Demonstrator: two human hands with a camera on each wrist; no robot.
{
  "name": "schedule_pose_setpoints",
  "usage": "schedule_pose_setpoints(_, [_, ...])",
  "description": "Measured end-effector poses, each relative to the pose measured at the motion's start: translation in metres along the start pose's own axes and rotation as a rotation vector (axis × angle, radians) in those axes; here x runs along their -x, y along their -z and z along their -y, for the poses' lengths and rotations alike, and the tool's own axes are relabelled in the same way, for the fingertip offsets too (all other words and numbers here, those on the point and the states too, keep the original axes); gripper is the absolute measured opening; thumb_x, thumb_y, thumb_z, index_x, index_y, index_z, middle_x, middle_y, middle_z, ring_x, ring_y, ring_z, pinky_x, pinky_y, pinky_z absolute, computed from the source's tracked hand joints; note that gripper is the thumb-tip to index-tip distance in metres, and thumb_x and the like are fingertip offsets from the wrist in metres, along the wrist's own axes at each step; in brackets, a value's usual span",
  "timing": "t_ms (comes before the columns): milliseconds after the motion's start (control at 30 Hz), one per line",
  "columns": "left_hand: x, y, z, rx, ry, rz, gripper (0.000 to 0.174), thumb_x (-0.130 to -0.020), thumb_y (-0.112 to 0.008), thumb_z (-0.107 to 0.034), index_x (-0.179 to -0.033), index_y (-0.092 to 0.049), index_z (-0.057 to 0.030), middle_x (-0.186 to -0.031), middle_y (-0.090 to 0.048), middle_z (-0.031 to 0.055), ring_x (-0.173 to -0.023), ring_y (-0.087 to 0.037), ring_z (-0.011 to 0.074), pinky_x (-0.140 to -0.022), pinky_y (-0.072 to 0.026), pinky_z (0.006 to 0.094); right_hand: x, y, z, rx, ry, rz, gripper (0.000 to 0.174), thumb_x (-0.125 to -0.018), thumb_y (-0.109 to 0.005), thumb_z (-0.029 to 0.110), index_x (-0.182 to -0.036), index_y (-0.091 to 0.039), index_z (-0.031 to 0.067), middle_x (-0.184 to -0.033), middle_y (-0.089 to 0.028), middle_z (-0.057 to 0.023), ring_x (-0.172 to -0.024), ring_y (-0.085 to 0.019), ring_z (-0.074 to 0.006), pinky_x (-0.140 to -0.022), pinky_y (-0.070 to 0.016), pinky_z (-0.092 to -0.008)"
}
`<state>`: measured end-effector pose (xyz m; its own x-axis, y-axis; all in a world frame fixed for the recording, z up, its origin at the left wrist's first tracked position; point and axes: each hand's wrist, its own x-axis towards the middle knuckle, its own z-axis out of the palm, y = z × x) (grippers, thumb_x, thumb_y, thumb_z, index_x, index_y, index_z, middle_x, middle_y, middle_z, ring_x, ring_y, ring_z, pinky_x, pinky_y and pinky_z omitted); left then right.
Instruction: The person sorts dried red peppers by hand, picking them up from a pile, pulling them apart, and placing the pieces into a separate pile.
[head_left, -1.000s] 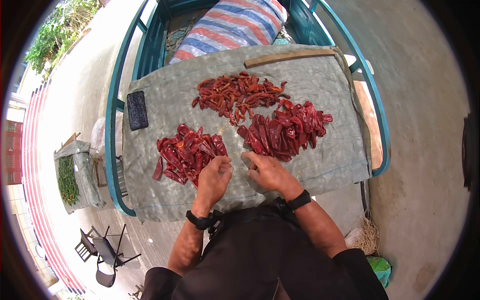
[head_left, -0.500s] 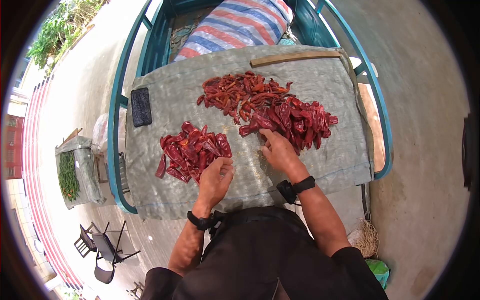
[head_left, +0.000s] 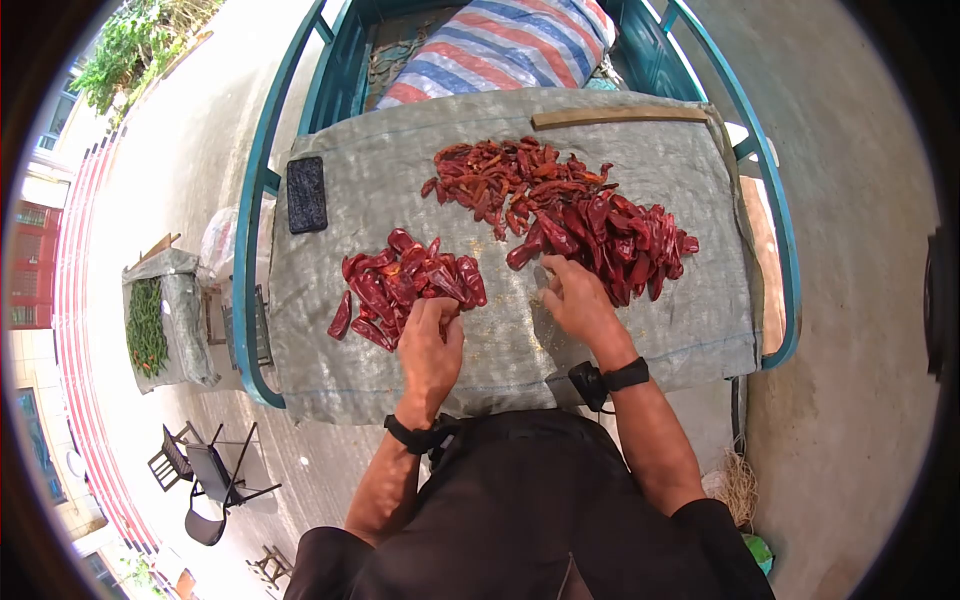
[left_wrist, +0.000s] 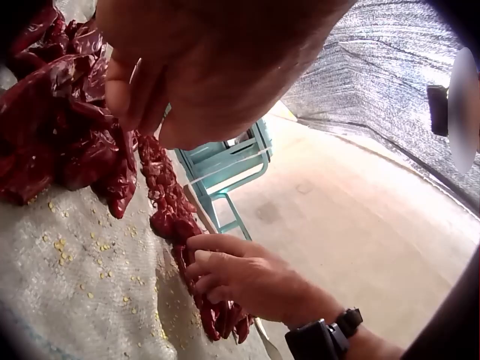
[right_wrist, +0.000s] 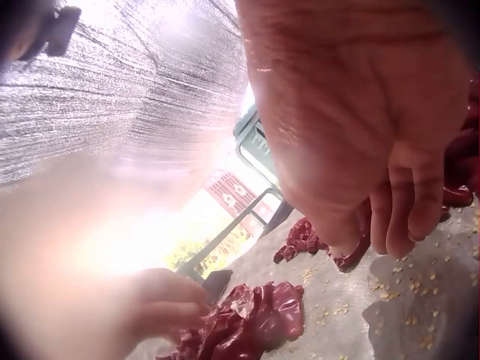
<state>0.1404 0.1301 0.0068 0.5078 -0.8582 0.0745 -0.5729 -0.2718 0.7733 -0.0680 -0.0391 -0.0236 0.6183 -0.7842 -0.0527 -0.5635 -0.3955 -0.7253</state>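
Observation:
Three heaps of dried red chillies lie on a grey woven sheet [head_left: 330, 375]. My left hand [head_left: 431, 345] is at the near edge of the left chilli heap [head_left: 400, 280], fingers loosely bent over its front chillies. In the left wrist view the left hand [left_wrist: 202, 67] hangs just above that heap, gripping nothing. My right hand [head_left: 583, 303] is beside the near left end of the right chilli heap [head_left: 635, 245]. Its fingers are relaxed, and the right wrist view shows the right hand [right_wrist: 367, 135] with chillies just beyond the fingertips. Smaller, wrinkled chillies [head_left: 480, 175] form the far heap.
A wooden strip [head_left: 620, 118] lies along the sheet's far edge, a dark phone-like slab [head_left: 307, 195] at its left. Teal cart rails [head_left: 262, 230] flank both sides. Beyond lies a striped sack [head_left: 510, 45]. Pale seeds [left_wrist: 105, 247] are scattered between the heaps.
My right hand first moved forward and right to the right heap, then drew slightly back from its left end. My left hand has reached a little further over the left heap. The head view has shifted.

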Motion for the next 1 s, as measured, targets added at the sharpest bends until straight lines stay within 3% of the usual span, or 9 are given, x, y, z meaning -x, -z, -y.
schedule_pose_setpoints(100, [-0.007, 0.008, 0.001, -0.168, -0.112, -0.134, 0.033, -0.087, -0.075, 0.001, -0.12, -0.068, -0.0011, -0.108, -0.065, 0.0167, -0.1, -0.066, 0.0376, -0.089, -0.0539, 0.0468, -0.001, -0.007, 0.007, -0.102, 0.012, 0.068, 0.051, -0.089, -0.079, 0.008, -0.138, -0.063, 0.0018, -0.101, -0.073, -0.0187, -0.091, -0.072, -0.0356, -0.085, -0.058, -0.0444])
schedule_pose_setpoints(133, [-0.007, 0.01, 0.005, -0.196, -0.088, -0.08, 0.042, -0.085, -0.077, 0.0, -0.126, -0.065, -0.0007, -0.118, -0.063, 0.0189, -0.109, -0.063, 0.0399, -0.094, -0.0522, 0.048, -0.002, -0.01, 0.013, -0.121, 0.023, 0.079, 0.052, -0.09, -0.08, 0.01, -0.138, -0.063, 0.0015, -0.104, -0.073, -0.0194, -0.092, -0.072, -0.0357, -0.086, -0.0581, -0.0443])
schedule_pose_setpoints(200, [-0.006, 0.01, 0.004, -0.269, -0.093, -0.073, 0.049, -0.083, -0.08, -0.001, -0.13, -0.064, -0.0012, -0.121, -0.062, 0.0195, -0.11, -0.063, 0.0407, -0.094, -0.0523, 0.0484, -0.007, -0.018, 0.027, -0.159, 0.043, 0.102, 0.052, -0.09, -0.081, 0.014, -0.138, -0.062, 0.0007, -0.109, -0.073, -0.0208, -0.096, -0.073, -0.0358, -0.087, -0.0582, -0.044])
schedule_pose_setpoints(300, [-0.003, 0.009, 0.006, -0.364, -0.071, -0.039, 0.061, -0.079, -0.085, -0.004, -0.135, -0.062, -0.0015, -0.123, -0.06, 0.02, -0.11, -0.063, 0.0412, -0.094, -0.053, 0.049, -0.022, -0.041, 0.036, -0.152, 0.143, 0.079, 0.057, -0.09, -0.081, 0.022, -0.138, -0.058, 0.0004, -0.12, -0.07, -0.0253, -0.117, -0.068, -0.0441, -0.102, -0.054, -0.0513])
schedule_pose_setpoints(400, [0.001, 0.006, 0.009, -0.396, -0.035, -0.012, 0.07, -0.075, -0.089, -0.006, -0.138, -0.06, -0.0014, -0.122, -0.059, 0.0202, -0.11, -0.063, 0.041, -0.093, -0.0537, 0.0493, -0.04, -0.061, 0.049, -0.053, 0.002, 0.13, 0.068, -0.09, -0.083, 0.028, -0.145, -0.052, 0.0018, -0.126, -0.067, -0.0275, -0.124, -0.063, -0.0476, -0.107, -0.0513, -0.0529])
schedule_pose_setpoints(500, [0.005, 0.006, 0.013, -0.423, -0.02, 0.011, 0.072, -0.074, -0.09, -0.009, -0.139, -0.059, -0.0015, -0.119, -0.059, 0.0199, -0.109, -0.063, 0.0407, -0.092, -0.0541, 0.0494, -0.045, -0.071, 0.065, 0.053, -0.064, 0.092, 0.074, -0.087, -0.087, 0.029, -0.144, -0.05, 0.0014, -0.127, -0.065, -0.0281, -0.121, -0.065, -0.048, -0.104, -0.0534, -0.0528])
schedule_pose_setpoints(600, [0.004, 0.005, 0.018, -0.434, -0.01, 0.017, 0.069, -0.076, -0.087, -0.008, -0.138, -0.059, -0.002, -0.119, -0.059, 0.0198, -0.109, -0.063, 0.0407, -0.091, -0.0543, 0.0493, -0.051, -0.093, 0.058, 0.007, -0.015, 0.042, 0.074, -0.082, -0.092, 0.028, -0.138, -0.053, -0.0005, -0.116, -0.07, -0.025, -0.111, -0.07, -0.0421, -0.096, -0.0558, -0.0508])
schedule_pose_setpoints(800, [0.0, 0.002, 0.031, -0.403, -0.048, -0.08, 0.06, -0.079, -0.078, -0.002, -0.136, -0.058, -0.0026, -0.119, -0.059, 0.0195, -0.111, -0.063, 0.0408, -0.092, -0.0541, 0.049, -0.044, -0.095, 0.055, -0.255, -0.186, 0.057, 0.061, -0.082, -0.087, 0.015, -0.131, -0.053, 0.0022, -0.083, -0.07, -0.0179, -0.086, -0.073, -0.042, -0.085, -0.0586, -0.0508])
schedule_pose_setpoints(1000, [-0.005, 0.005, 0.017, -0.388, -0.098, -0.115, 0.05, -0.081, -0.077, -0.001, -0.129, -0.064, -0.0037, -0.12, -0.06, 0.0191, -0.11, -0.063, 0.0395, -0.092, -0.054, 0.0485, -0.035, -0.085, 0.044, -0.256, -0.206, 0.2, 0.054, -0.081, -0.08, 0.008, -0.13, -0.056, 0.0078, -0.094, -0.073, -0.0187, -0.091, -0.074, -0.0398, -0.086, -0.0575, -0.0498])
